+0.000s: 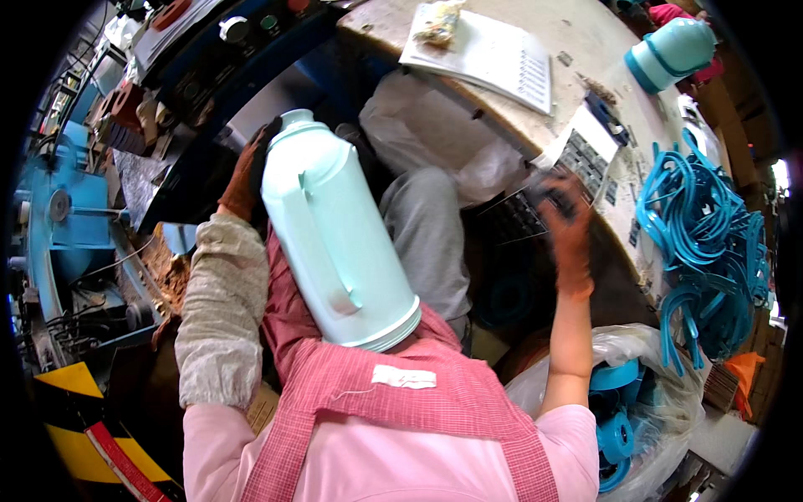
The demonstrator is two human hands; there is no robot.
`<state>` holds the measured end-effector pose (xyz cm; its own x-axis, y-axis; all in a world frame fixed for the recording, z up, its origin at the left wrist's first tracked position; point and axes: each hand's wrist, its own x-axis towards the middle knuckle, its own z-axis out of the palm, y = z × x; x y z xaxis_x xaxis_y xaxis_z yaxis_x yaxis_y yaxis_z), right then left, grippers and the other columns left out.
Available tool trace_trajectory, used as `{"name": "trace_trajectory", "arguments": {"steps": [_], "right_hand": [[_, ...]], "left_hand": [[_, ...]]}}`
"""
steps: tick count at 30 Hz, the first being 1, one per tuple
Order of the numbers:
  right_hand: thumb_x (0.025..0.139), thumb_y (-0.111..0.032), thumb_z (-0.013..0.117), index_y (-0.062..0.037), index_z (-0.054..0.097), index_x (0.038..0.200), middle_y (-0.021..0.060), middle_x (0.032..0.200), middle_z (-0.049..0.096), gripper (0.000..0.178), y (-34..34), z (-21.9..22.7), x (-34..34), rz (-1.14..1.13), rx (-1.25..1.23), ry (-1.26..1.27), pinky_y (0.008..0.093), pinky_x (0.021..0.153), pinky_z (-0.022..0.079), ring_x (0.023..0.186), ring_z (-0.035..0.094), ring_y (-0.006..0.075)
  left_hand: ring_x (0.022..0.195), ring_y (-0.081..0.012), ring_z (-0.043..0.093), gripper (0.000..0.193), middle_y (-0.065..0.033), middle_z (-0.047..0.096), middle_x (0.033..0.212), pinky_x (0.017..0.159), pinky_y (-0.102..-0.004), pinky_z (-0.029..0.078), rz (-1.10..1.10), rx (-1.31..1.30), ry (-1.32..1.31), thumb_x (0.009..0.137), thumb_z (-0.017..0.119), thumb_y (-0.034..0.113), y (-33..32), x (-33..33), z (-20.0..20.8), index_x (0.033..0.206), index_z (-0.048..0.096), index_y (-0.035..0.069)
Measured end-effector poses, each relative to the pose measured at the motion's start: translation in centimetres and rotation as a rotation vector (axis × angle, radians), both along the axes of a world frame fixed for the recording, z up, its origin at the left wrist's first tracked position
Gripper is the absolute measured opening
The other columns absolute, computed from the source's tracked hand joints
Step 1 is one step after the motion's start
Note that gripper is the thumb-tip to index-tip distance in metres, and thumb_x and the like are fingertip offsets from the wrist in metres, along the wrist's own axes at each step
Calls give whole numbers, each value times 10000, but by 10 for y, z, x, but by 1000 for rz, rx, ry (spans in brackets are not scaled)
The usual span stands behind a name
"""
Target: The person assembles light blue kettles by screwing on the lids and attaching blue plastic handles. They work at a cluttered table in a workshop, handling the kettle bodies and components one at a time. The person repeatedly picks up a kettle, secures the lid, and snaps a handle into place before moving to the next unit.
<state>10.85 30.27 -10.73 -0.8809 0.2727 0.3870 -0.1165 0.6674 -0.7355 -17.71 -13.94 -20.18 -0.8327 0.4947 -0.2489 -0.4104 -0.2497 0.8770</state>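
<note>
A pale mint-green thermos flask body (330,213) with a side handle leans across my lap, its narrow neck pointing away and its threaded base against my apron. My left hand (248,167), in a brown glove with dark fingers, grips the flask's left side just below the neck. On the right, my gloved right hand (562,205) is closed at the table's edge and slightly blurred. Its fingers pinch a sheet of dark labels (512,219) that hangs past the edge. Another sheet of dark labels (584,161) lies on the table beside that hand.
The worktable (493,105) carries a spiral notebook (493,63), a teal-and-mint flask top (672,54) and a bundle of blue plastic straps (698,209). A clear bag of blue parts (617,435) stands at lower right. Blue machinery (79,201) lines the left.
</note>
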Motion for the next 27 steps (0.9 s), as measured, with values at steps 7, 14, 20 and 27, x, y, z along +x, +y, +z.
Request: {"name": "trace_trajectory", "arguments": {"steps": [7,14,20,27], "right_hand": [[814,19,645,0,479,1286,125,1263,545,500,-189,-8,20,599,-764,-299,282,974,437,1091,550,163],[824,-9,648,0,462,1312,104,1245,552,523,-195,-3,15,622,-728,-453,270,912,474,1045,556,131],[816,-14,648,0,475,1298,107,1193,582,512,-204,4,12,604,-486,-328,263,873,485,1027,577,141],[694,-328,758,-112,438,1287,137,1154,597,708,-165,-3,-2,444,188,-370,376,776,514,893,636,331]], "left_hand": [[973,-243,639,490,-161,603,1164,815,-365,560,14,54,-125,917,563,371,-4,19,9,1297,479,73],[975,-261,639,461,-160,595,1179,796,-381,567,95,57,-19,925,554,352,0,30,18,1290,486,78],[975,-231,630,448,-133,619,1139,828,-357,544,137,-48,53,919,570,348,1,35,13,1257,524,58],[1006,-232,607,494,-154,601,1151,869,-351,511,-21,42,150,954,466,429,-1,30,34,1252,517,39]]}}
